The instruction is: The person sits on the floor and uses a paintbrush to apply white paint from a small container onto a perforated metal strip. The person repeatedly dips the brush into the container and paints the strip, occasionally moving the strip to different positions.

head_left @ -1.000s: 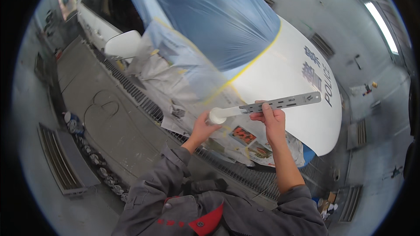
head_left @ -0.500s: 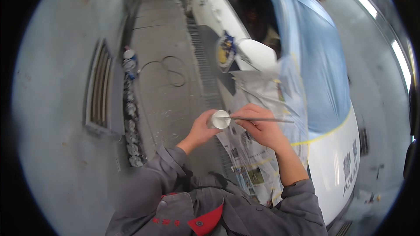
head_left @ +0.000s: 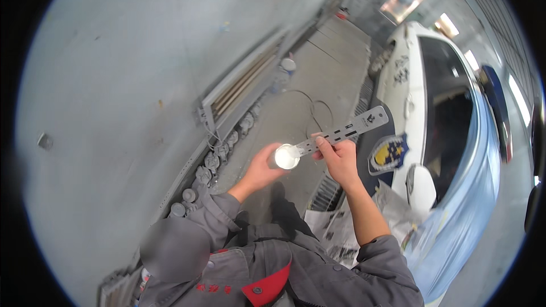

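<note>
Curling round a small, pale, white-filled cylindrical cup (head_left: 274, 160), the left hand (head_left: 264, 169) keeps it left of the right hand (head_left: 341, 163), whose thumb and fingers pinch a flat, grey, slotted strip (head_left: 344, 132) slanting lengthwise from the cup's right rim, forward and rightward.

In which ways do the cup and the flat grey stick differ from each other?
The cup is round and hollow, with white contents; the stick is long and flat, with dark oblong marks. The cup shows its open mouth to the camera, while the stick slants from that mouth toward the upper right. The left hand holds the cup; the right hand holds the stick. Both are handheld.
</note>
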Available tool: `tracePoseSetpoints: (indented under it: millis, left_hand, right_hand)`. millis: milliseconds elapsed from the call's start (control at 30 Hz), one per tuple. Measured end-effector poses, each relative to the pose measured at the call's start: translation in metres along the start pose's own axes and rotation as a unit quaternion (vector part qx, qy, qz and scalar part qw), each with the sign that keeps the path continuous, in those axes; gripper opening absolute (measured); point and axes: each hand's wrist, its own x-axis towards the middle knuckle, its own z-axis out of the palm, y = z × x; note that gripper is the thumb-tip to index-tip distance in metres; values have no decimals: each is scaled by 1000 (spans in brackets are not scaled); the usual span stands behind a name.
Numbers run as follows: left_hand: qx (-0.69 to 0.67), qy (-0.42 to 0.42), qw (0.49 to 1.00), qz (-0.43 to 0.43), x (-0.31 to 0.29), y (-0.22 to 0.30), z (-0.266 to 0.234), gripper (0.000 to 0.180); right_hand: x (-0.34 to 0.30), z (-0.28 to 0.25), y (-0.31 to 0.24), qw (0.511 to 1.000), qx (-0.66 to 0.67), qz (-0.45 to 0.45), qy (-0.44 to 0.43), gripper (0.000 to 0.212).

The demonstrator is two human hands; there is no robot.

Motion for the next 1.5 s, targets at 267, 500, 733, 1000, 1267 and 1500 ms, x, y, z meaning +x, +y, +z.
tracePoseSetpoints:
  millis: [267,500,733,1000,1267,1500]
  left_hand:
    - [13,151,988,-28,31,-35,-44,81]
    - [-15,304,952,-23,50,-115,-35,77]
    - [-58,370,927,-34,38,-321,-20,78]
    - [-51,417,907,-33,-10,-582,-33,79]
    - [-46,422,905,-26,-28,-660,-51,76]
    - [-103,399,910,-38,-41,-664,-42,76]
  right_hand:
    - [121,50,47,992,40,-18,-120,28]
    - [193,89,131,964,60,-84,-244,25]
    - [207,180,313,934,53,-133,-326,21]
    - [194,309,549,911,84,-152,-374,22]
    - [188,360,619,895,42,-201,-396,24]
    - [179,356,620,880,41,-186,-435,25]
